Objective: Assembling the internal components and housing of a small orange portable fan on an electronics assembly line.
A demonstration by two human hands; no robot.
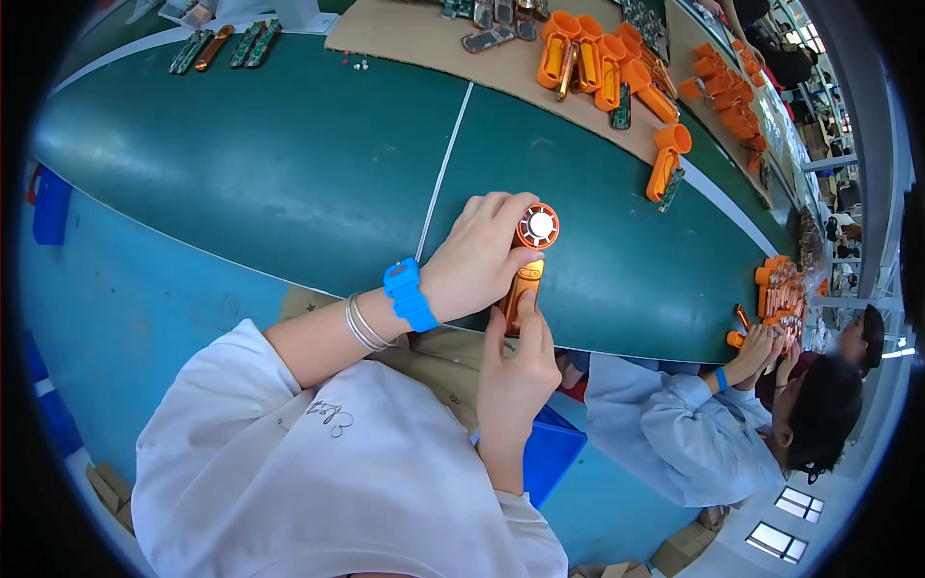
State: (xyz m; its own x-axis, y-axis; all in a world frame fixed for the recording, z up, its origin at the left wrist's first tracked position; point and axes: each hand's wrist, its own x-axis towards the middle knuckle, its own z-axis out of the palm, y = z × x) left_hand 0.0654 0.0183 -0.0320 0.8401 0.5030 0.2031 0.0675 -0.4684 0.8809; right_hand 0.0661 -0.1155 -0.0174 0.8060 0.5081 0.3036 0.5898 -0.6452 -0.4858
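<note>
Over the near edge of the green table (289, 164), both my hands are closed on a small orange handheld fan (538, 226). Its round head has a white hub and spokes and faces up toward me. My left hand (482, 246) wraps the side of the head, and its thumb lies just below it. My right hand (521, 361) grips the glossy copper-orange handle from below, with fingers on both sides. The lower end of the handle is partly hidden by the right fingers.
Orange fan housings (588, 58) and several circuit boards lie on a cardboard sheet (405, 29) at the back. One housing (667, 159) with a board stands nearer, at right. More boards (252, 43) sit far left. A co-worker (713, 424) handles orange parts at right.
</note>
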